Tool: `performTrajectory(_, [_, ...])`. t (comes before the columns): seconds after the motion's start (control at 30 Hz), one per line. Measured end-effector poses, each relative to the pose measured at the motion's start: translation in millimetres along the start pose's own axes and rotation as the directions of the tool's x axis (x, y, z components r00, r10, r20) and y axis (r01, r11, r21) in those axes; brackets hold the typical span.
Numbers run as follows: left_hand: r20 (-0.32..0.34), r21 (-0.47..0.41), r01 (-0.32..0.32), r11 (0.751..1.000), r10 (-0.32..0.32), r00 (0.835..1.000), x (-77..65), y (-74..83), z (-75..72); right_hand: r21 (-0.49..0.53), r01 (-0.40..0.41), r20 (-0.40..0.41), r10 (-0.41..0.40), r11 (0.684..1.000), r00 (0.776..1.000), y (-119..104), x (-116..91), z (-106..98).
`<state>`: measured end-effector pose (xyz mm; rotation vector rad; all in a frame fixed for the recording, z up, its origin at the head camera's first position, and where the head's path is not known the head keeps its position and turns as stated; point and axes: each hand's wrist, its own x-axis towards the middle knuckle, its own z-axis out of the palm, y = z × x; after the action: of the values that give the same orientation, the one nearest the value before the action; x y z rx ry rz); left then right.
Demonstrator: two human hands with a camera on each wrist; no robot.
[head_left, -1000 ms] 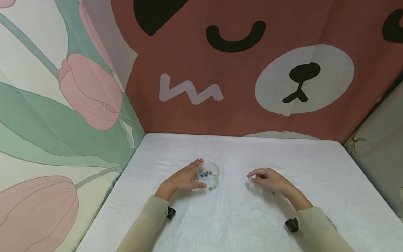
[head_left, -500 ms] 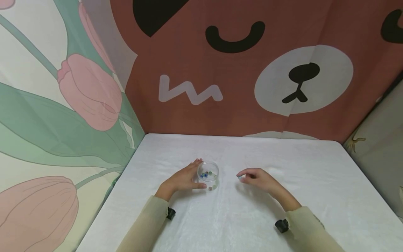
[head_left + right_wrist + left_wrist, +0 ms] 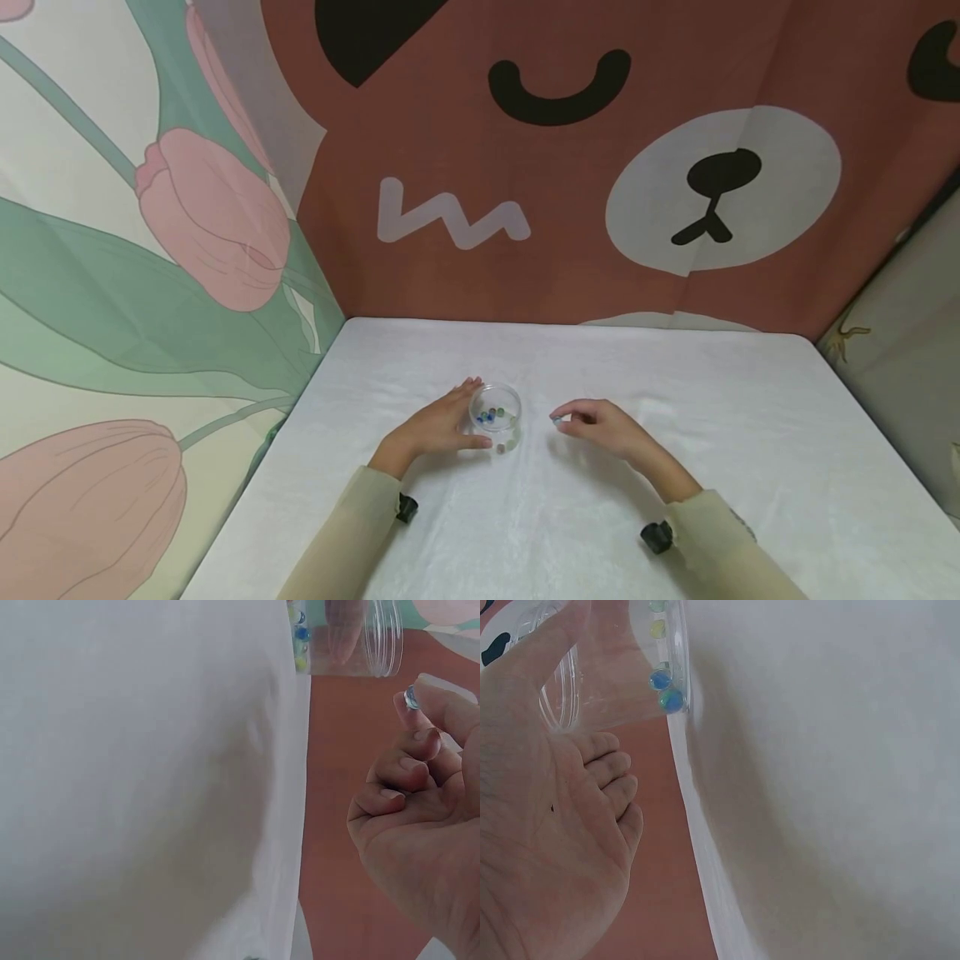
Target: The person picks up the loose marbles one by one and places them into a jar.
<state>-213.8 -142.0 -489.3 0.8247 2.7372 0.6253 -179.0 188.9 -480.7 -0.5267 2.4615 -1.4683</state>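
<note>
A clear plastic jar [image 3: 506, 400] stands upright on the white table, with several coloured glass marbles [image 3: 670, 700] at its bottom. My left hand [image 3: 444, 423] holds the jar from the left side, thumb near its front and fingers towards its back. To the right of the jar, my right hand [image 3: 611, 427] pinches a clear-blue marble [image 3: 410, 697] between thumb and index finger. In the right wrist view its other fingers [image 3: 401, 772] are curled. This marble is held apart from the jar, above the cloth and near the level of the jar's mouth.
White cloth covers the tabletop [image 3: 750, 417]. Behind it hangs a brown curtain [image 3: 570, 283] with an animal-face print, and a flower-print curtain [image 3: 225, 350] stands at the left. Black wrist cameras [image 3: 657, 537] sit at both sleeves.
My right hand has moved left towards the jar, carrying the pinched marble. A green marble seen near the right wrist earlier is out of sight in the head view. The left hand and jar stay put.
</note>
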Motion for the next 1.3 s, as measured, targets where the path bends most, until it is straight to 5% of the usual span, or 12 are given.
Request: performTrajectory(1.3, [0.008,0.005,0.003,1.0,-0.003,1.0,2.3,-2.2,1.2,0.035,0.075,-0.023,-0.074,0.997,0.997,-35,28,31])
